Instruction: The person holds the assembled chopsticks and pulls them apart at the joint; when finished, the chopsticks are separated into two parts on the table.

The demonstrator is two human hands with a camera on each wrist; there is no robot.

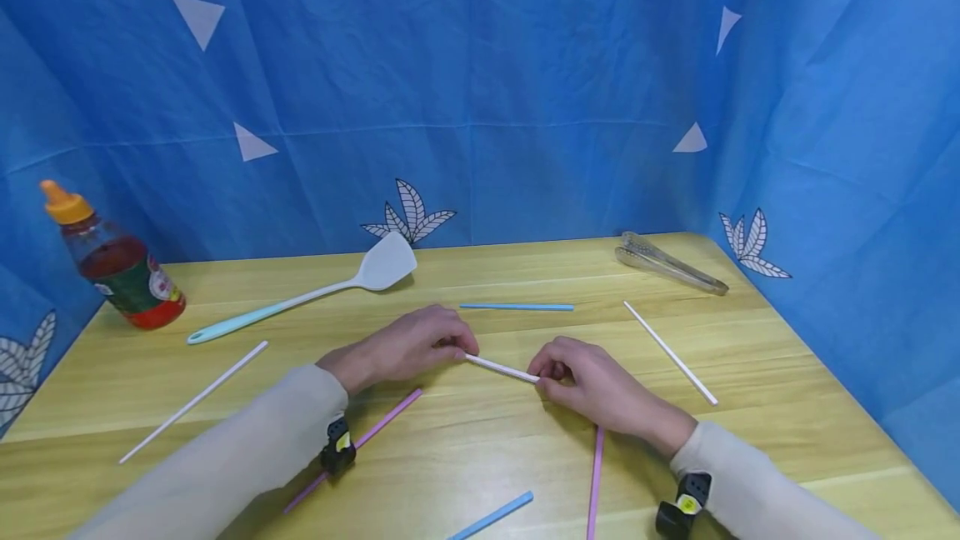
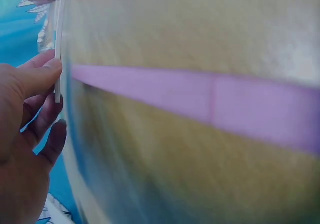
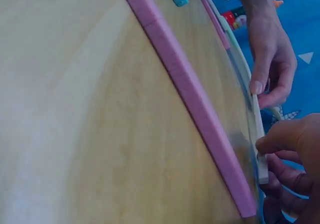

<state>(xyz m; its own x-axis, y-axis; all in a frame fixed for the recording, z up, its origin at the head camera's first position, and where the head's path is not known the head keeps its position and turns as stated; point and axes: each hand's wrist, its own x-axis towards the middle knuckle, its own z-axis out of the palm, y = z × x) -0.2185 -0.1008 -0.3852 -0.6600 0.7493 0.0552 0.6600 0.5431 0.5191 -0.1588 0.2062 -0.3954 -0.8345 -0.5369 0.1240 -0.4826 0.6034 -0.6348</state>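
Note:
Between my two hands a thin white stick point(image 1: 501, 367) spans the middle of the table. My left hand point(image 1: 408, 344) pinches its left end between thumb and fingers. The other end sits between the thumb and fingers of my right hand point(image 1: 588, 382). In the left wrist view the stick point(image 2: 58, 43) runs up past the left thumb. The right wrist view shows its square-cut end point(image 3: 263, 176) sticking out below the right thumb. A pink stick point(image 1: 597, 482) lies under the right forearm, and another pink stick point(image 1: 390, 417) passes beneath the left wrist.
Blue sticks point(image 1: 517, 307) point(image 1: 491, 517) lie behind and in front of the hands. White sticks rest left point(image 1: 195, 401) and right point(image 1: 670, 351). Farther back are a spatula point(image 1: 386, 263), metal tongs point(image 1: 671, 265) and a red sauce bottle point(image 1: 127, 273). Blue curtain point(image 1: 525, 107) surrounds the table.

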